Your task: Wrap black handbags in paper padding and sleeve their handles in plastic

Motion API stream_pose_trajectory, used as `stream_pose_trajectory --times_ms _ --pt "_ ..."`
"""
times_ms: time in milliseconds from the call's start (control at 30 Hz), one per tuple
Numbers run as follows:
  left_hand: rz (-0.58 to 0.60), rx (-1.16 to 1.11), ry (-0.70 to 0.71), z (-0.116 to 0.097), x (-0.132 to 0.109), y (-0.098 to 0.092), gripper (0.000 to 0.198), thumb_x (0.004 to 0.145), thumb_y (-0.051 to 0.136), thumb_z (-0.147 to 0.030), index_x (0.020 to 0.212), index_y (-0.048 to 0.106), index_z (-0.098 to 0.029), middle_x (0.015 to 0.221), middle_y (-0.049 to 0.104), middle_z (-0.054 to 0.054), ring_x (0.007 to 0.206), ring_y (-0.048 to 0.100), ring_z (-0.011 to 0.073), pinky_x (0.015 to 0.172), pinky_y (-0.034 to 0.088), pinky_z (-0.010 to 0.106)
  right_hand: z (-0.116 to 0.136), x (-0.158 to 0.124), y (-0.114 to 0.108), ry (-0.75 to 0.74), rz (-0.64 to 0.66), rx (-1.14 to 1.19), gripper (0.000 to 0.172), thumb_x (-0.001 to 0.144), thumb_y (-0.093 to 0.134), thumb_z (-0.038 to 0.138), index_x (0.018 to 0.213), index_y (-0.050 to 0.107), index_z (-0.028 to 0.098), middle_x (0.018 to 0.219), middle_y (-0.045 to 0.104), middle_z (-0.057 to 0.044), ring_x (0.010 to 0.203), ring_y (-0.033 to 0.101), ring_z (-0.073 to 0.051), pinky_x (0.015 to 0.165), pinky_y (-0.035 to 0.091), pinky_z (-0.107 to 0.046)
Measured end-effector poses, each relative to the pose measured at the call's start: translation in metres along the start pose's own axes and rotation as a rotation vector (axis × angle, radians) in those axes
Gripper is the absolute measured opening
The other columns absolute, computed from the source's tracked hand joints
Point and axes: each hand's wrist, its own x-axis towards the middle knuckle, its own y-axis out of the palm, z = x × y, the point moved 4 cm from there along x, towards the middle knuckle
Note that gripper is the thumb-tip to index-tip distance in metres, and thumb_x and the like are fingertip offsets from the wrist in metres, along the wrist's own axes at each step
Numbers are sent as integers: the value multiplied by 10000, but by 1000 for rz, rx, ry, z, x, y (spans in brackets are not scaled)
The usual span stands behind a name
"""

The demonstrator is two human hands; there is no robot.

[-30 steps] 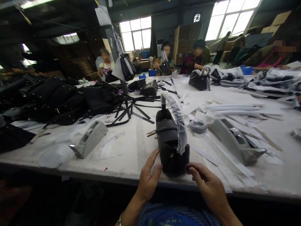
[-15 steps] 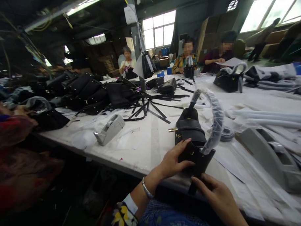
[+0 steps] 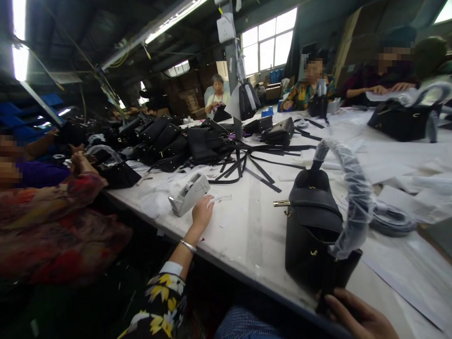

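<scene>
Black handbag by table edge, well apart from tape dispenser.

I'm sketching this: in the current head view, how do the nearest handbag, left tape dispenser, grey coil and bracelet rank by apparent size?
1. Handbag, clearly largest
2. Tape dispenser and grey coil: too alike to rank
3. Bracelet, smallest

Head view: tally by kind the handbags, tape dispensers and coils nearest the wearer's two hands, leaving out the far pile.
Black handbag, at the right hand: 1
Tape dispenser, by the left hand: 1
Grey coil, beside the bag: 1
Total: 3

The cut-off grey shape at the right edge is unclear, so not counted.
</scene>
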Motion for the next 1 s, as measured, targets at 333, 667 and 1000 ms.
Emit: stream_pose_trajectory --times_ms 333,667,1000 --pt "99 228 -62 34 54 -5 338 936 607 -365 1206 596 -161 1209 620 83 1028 634 238 865 554 436 9 -1 1 -37 32 35 386 631 682 595 696 791 231 677 752 -35 599 725 -221 548 572 -183" --pt "-10 321 3 15 36 -21 329 942 597 -357 1218 591 -177 1249 605 97 1071 618 236 908 535 459 -4 0 1 -42 12 12 416 665 678 610 775 804 229 753 771 -44 669 739 -251 586 595 -224" --pt "219 348 83 13 -18 -10 265 935 609 -355 1117 638 -164 1185 645 85 1074 624 229 942 514 469 -6 0 1 -47 -12 14 415 631 698 615 766 809 239 787 780 -44 677 744 -252 612 602 -224"
